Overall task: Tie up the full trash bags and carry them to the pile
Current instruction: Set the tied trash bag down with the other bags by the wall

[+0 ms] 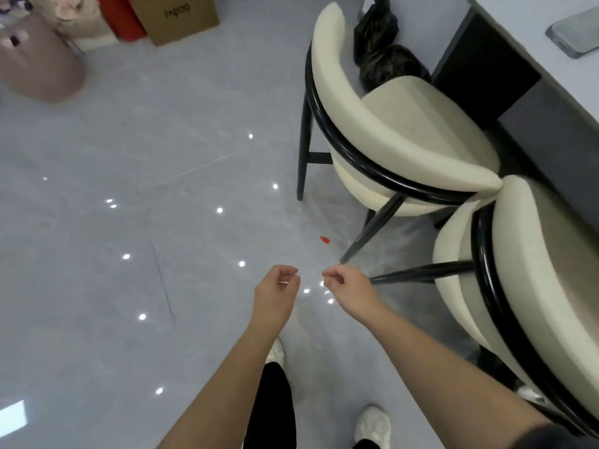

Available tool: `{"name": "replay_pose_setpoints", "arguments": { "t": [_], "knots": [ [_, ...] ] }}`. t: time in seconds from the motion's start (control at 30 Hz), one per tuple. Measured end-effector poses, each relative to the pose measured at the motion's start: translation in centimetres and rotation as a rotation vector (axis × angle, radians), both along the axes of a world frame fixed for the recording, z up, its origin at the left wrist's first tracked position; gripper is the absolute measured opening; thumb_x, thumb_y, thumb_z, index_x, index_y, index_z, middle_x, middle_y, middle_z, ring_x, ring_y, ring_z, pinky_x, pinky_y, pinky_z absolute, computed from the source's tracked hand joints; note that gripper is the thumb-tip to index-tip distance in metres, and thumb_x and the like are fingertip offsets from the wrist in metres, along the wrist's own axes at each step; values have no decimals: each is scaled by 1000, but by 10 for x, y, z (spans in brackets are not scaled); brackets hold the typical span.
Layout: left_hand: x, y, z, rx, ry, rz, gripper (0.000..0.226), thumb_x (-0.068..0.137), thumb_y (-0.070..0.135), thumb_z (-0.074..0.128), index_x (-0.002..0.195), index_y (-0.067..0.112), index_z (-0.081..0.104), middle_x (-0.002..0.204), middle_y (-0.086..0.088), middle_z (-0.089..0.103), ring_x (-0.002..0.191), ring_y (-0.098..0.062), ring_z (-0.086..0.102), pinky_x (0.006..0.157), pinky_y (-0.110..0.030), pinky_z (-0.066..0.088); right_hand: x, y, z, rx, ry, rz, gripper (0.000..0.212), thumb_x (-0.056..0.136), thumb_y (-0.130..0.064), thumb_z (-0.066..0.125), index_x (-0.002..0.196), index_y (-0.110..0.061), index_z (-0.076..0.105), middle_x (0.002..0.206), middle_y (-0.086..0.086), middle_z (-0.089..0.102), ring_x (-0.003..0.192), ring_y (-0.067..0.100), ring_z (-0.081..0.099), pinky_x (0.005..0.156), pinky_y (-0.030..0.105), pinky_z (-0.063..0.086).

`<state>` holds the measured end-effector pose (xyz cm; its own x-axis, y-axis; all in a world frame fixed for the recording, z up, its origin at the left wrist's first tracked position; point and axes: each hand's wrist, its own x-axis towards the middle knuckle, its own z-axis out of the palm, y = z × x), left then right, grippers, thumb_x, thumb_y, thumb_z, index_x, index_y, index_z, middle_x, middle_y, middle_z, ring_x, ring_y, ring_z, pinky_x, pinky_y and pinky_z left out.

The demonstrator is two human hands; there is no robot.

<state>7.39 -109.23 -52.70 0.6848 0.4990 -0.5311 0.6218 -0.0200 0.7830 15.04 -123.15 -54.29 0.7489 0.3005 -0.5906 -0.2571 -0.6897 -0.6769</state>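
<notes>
Looking down, the grey tiled floor [129, 157] took up most of the view, with cream chairs [405, 134] tucked against the tabletop [534, 34] on the right. The black trash bags [389, 64] sat on the floor beyond the chairs, well apart from both hands. The left hand [278, 286] and right hand [346, 283] hung out front, fingers curled in. Couldn't tell if they pinched anything, maybe a thin pale sliver in the left. My take: step round the chairs, gather each bag's neck high, then knot it.

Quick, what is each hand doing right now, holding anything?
Left hand: fingers curled, pinching a thin white sliver.
Right hand: fingers curled; whether it holds anything cannot be told.
</notes>
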Motion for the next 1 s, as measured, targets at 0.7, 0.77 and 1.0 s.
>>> {"name": "replay_pose_setpoints", "arguments": {
  "t": [0.7, 0.77, 1.0],
  "knots": [
    [-118, -215, -98, -17, 31, 54, 12, 86, 17, 58, 86, 28, 61, 91, 0, 67, 87, -20, 66, 73, -23, 50, -113, -222, -100, -9, 18, 63, 22, 92, -17, 53, 110, -14, 66, 107, 1, 66, 98, 14, 59, 86, 23, 45],
    [-130, -237, -116, 10, 40, 56, 9, 86, 18, 58, 87, 26, 62, 90, 0, 66, 87, -20, 66, 70, -21, 49, -124, -244, -119, -4, -6, 93, 21, 91, -16, 54, 108, -14, 67, 103, 2, 66, 91, 12, 58, 78, 20, 41],
    [-130, -317, -212, 16, 82, -191, 10, 86, 21, 59, 92, 15, 64, 85, 1, 63, 86, -21, 66, 70, -26, 50, -156, -326, -218, 14, -95, 176, 21, 91, -16, 56, 109, -14, 67, 98, -3, 65, 94, 14, 61, 79, 20, 41]
  ]
}}
